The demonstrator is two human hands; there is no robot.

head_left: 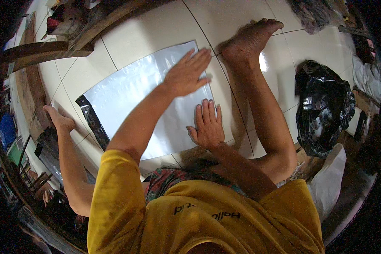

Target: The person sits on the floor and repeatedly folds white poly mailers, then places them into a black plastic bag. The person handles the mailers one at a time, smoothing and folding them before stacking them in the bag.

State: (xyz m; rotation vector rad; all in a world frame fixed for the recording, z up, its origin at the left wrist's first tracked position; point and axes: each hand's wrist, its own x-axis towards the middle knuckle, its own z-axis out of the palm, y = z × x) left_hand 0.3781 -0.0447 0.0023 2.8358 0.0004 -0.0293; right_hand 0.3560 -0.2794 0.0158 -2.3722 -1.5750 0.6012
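A large silvery-white plastic mailer bag lies flat on the pale tiled floor, with a black flap along its left edge. My left hand is stretched out flat on the bag's far right part, fingers spread. My right hand presses palm down on the bag's near right edge, fingers together and straight. Neither hand grips anything. I sit on the floor in a yellow shirt, with my legs spread to either side of the bag.
My right foot rests just beyond the bag's right corner and my left foot by its left edge. A crumpled black plastic bag and a white bag lie at the right. Wooden furniture and clutter line the left.
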